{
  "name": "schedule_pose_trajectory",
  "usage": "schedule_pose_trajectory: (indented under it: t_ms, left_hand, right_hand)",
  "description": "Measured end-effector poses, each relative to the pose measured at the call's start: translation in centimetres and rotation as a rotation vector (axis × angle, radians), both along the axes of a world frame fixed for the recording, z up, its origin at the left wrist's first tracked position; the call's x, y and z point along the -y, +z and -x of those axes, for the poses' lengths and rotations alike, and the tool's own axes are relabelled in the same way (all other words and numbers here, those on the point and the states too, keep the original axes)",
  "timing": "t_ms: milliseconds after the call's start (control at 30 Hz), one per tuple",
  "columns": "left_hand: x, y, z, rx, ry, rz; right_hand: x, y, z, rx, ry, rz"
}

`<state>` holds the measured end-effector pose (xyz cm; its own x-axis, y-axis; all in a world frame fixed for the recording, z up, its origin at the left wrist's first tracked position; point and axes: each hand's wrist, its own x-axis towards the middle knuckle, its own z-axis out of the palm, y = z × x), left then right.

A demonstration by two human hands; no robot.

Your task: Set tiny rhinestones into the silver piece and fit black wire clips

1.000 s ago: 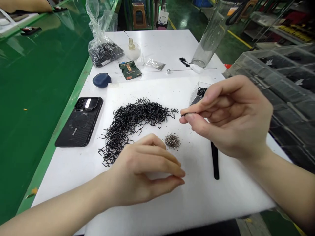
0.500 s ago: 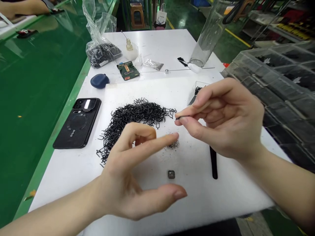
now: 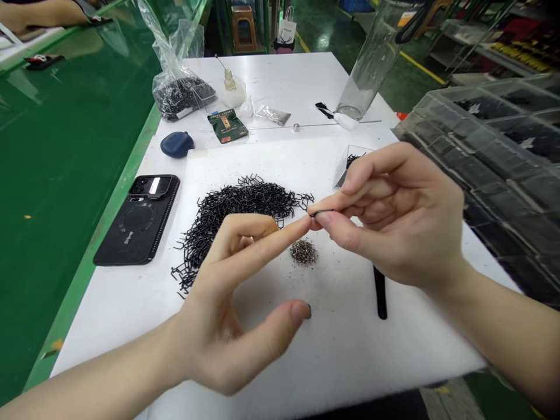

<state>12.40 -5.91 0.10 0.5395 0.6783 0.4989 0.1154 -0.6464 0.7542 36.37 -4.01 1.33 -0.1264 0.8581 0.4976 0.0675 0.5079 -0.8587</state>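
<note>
My right hand (image 3: 394, 216) pinches a small black wire clip (image 3: 321, 213) between thumb and forefinger, above the white foam sheet (image 3: 350, 350). My left hand (image 3: 236, 309) is raised with its fingers apart; its forefinger tip touches the clip's end and its thumb hovers over a small grey metal block (image 3: 308, 311), mostly hidden. Behind the hands lies a curved heap of black wire clips (image 3: 236, 210). A small pile of tiny grey metal bits (image 3: 304, 252) sits just below the right fingertips.
A black stick (image 3: 380, 291) lies under my right wrist. A clear box of clips (image 3: 350, 163), a phone (image 3: 140, 219), a blue case (image 3: 176, 144), a bag of clips (image 3: 181, 93), a green packet (image 3: 227, 125) and a tall clear cylinder (image 3: 367, 64) stand around. Clear bins (image 3: 494, 134) line the right.
My left hand lifted off the foam sheet, opened, uncovering a small grey block, and its forefinger rose to meet the clip in my right hand, which moved slightly left.
</note>
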Motion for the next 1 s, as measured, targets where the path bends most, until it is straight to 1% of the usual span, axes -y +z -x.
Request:
schedule_pose_trajectory:
  t_ms: [133,233,533,667,867,933,1000]
  left_hand:
    - [-0.4,-0.3,0.0,0.025,-0.028,0.104]
    - [-0.5,-0.5,0.0,0.024,-0.017,0.141]
    - [-0.5,-0.2,0.1,0.024,-0.012,0.167]
    - [-0.6,-0.1,0.0,-0.005,-0.007,0.148]
    - [-1.1,-0.5,-0.2,0.027,-0.032,0.101]
    - [-1.2,-0.7,-0.3,0.048,-0.041,0.098]
    - [-1.2,-0.7,-0.3,0.075,-0.018,0.100]
  right_hand:
    - [0.0,0.2,0.1,-0.082,0.015,0.083]
    - [0.2,0.4,0.2,-0.102,0.034,0.083]
    - [0.5,0.6,0.0,-0.038,0.035,0.017]
    - [0.4,0.7,0.0,-0.015,0.013,-0.014]
    - [0.5,0.9,0.1,-0.025,-0.028,0.047]
    - [0.5,0.9,0.1,-0.047,-0.028,0.055]
    - [0.4,0.9,0.0,-0.089,0.004,0.098]
